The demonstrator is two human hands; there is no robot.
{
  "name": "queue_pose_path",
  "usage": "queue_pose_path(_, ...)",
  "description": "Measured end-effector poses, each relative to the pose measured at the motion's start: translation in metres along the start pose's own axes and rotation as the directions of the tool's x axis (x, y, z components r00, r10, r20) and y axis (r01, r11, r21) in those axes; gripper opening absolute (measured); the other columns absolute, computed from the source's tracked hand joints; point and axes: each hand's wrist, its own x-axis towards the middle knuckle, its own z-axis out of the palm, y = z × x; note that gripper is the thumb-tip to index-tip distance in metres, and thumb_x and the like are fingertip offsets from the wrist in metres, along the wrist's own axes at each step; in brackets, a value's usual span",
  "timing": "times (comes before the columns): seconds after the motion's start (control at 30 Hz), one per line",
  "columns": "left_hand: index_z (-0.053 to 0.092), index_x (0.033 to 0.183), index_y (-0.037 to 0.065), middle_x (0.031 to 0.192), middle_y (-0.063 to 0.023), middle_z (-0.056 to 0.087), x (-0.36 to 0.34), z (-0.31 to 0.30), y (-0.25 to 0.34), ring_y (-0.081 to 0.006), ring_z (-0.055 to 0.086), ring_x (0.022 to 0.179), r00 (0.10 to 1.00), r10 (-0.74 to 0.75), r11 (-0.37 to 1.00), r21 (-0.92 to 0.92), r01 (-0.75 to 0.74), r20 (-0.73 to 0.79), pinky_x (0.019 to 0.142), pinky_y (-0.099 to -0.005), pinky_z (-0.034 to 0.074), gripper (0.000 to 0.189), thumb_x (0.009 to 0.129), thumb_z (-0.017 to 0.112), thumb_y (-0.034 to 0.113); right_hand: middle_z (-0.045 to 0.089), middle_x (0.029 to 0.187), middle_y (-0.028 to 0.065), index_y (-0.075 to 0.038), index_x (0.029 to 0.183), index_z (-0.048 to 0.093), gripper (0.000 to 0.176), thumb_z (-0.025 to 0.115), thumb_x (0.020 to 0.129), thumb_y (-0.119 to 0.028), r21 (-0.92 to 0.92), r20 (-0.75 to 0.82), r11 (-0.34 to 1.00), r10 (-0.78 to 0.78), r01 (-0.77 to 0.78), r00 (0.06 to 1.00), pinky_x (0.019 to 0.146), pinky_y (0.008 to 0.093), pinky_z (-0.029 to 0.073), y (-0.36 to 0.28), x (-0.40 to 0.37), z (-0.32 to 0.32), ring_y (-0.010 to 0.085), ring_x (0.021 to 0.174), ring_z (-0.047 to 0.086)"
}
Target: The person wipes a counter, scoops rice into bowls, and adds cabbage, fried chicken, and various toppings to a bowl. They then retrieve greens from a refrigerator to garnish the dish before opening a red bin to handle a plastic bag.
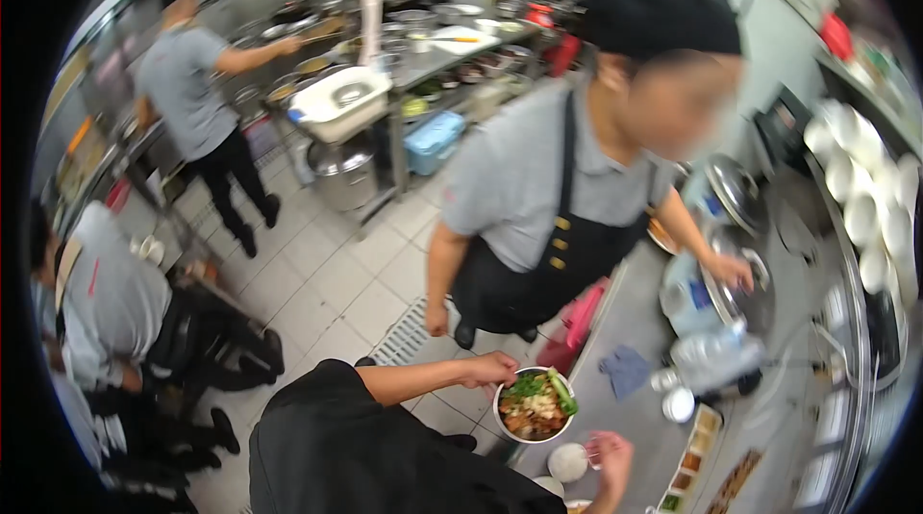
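Note:
My left hand [488,370] is closed on the rim of a round bowl [499,418], holding it over the counter edge. In the bowl lie chopped greens, a pale crumbly topping, browned pieces and a long green vegetable [561,391]. My right hand [613,468] is to the right of the bowl, fingers closed on a small, clear pinkish thing [594,450] whose kind I cannot tell. Just left of that hand sits a round white bowl-like item [567,463] on the steel counter [625,418].
Across from me a person in a black apron [538,264] reaches toward steel lids [750,293]. A condiment tray [690,461], a blue cloth [625,372] and a white-lidded container [678,405] lie on the counter. White bowls [865,197] stack right. Several other people stand left.

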Motion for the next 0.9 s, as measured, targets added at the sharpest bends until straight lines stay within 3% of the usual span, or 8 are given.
queue_pose_path(0.07, 0.049, 0.065, 0.012, 0.063, 0.0018, 0.048, -0.051, -0.056, -0.014, -0.0085, 0.05, 0.053, 0.996, -0.013, 1.0, -0.015, 0.012, -0.093, 0.045, -0.0306, 0.053, 0.017, 0.079, 0.057, 0.011, 0.069, 0.089, 0.0124, 0.001, 0.107, 0.061, 0.026, 0.055, 0.093, -0.021, 0.052, 0.264, 0.988, 0.128, -0.147, 0.956, 0.053, 0.0231, 0.047, -0.01, 0.014, 0.089, 0.0161, 0.071, 0.065)
queue_pose_path(0.13, 0.048, 0.064, 0.011, 0.063, 0.0023, 0.048, -0.102, -0.107, -0.035, -0.008, 0.051, 0.054, 0.98, -0.017, 1.0, -0.021, 0.013, -0.199, 0.046, -0.0301, 0.053, 0.018, 0.08, 0.057, 0.011, 0.067, 0.094, 0.0108, 0.002, 0.11, 0.059, 0.025, 0.057, 0.092, -0.016, 0.125, 0.368, 0.966, 0.167, -0.226, 0.915, 0.058, 0.0252, 0.049, -0.019, 0.024, 0.174, 0.0187, 0.081, 0.066)
queue_pose_path(0.3, 0.048, 0.065, 0.012, 0.063, 0.0035, 0.047, -0.205, -0.235, -0.075, -0.0074, 0.05, 0.054, 0.901, -0.045, 0.946, -0.308, -0.1, -0.431, 0.045, -0.0278, 0.053, 0.018, 0.078, 0.06, 0.008, 0.064, 0.086, 0.0071, -0.002, 0.096, 0.057, 0.009, 0.057, 0.09, -0.008, 0.057, 0.519, 0.987, 0.097, -0.148, 0.849, 0.059, 0.0284, 0.052, -0.038, 0.094, 0.356, 0.0168, 0.076, 0.064)
queue_pose_path(0.43, 0.05, 0.068, 0.01, 0.067, 0.0026, 0.049, -0.264, -0.331, -0.066, -0.009, 0.053, 0.061, 0.831, 0.01, 0.906, -0.346, -0.243, -0.556, 0.047, -0.0293, 0.054, 0.016, 0.079, 0.06, 0.005, 0.061, 0.08, 0.0041, -0.003, 0.086, 0.055, 0.002, 0.058, 0.087, -0.004, 0.069, 0.572, 0.98, 0.115, -0.188, 0.812, 0.057, 0.0276, 0.053, -0.082, 0.135, 0.491, 0.0127, 0.069, 0.06)
queue_pose_path(0.6, 0.053, 0.078, 0.01, 0.077, 0.0012, 0.053, -0.315, -0.421, -0.007, -0.0105, 0.055, 0.072, 0.778, 0.021, 0.906, -0.318, -0.281, -0.628, 0.057, -0.0335, 0.056, 0.011, 0.082, 0.063, 0.008, 0.055, 0.067, 0.0011, -0.004, 0.073, 0.054, 0.009, 0.059, 0.077, 0.003, 0.002, 0.648, 0.999, -0.033, 0.041, 0.761, 0.049, 0.0257, 0.051, -0.159, 0.198, 0.598, 0.0091, 0.057, 0.054)
queue_pose_path(0.73, 0.054, 0.085, 0.01, 0.087, -0.0001, 0.057, -0.321, -0.489, 0.032, -0.0136, 0.058, 0.084, 0.753, 0.102, 0.824, -0.369, -0.43, -0.65, 0.069, -0.0399, 0.056, 0.008, 0.088, 0.061, 0.013, 0.056, 0.068, 0.0043, -0.001, 0.072, 0.052, 0.011, 0.062, 0.078, 0.0, 0.047, 0.703, 0.998, -0.054, 0.029, 0.709, 0.051, 0.0291, 0.054, -0.231, 0.263, 0.662, 0.0136, 0.059, 0.058)
queue_pose_path(0.8, 0.054, 0.093, 0.011, 0.095, -0.0017, 0.058, -0.318, -0.518, 0.055, -0.0183, 0.059, 0.092, 0.668, 0.207, 0.637, -0.42, -0.647, -0.715, 0.074, -0.042, 0.055, 0.007, 0.09, 0.059, 0.014, 0.055, 0.065, 0.0023, -0.003, 0.071, 0.053, 0.01, 0.061, 0.077, 0.0, 0.071, 0.73, 0.997, -0.056, 0.006, 0.681, 0.048, 0.0249, 0.049, -0.268, 0.297, 0.697, 0.0119, 0.057, 0.056)
queue_pose_path(0.9, 0.053, 0.097, 0.011, 0.104, -0.0063, 0.059, -0.297, -0.557, 0.069, -0.0257, 0.059, 0.099, 0.586, 0.213, 0.542, -0.405, -0.737, -0.781, 0.081, -0.0443, 0.052, 0.014, 0.094, 0.052, 0.024, 0.054, 0.065, 0.0015, -0.003, 0.07, 0.052, 0.012, 0.061, 0.077, -0.001, 0.063, 0.766, 0.998, -0.064, 0.024, 0.64, 0.049, 0.0249, 0.049, -0.302, 0.371, 0.747, 0.0117, 0.058, 0.057)
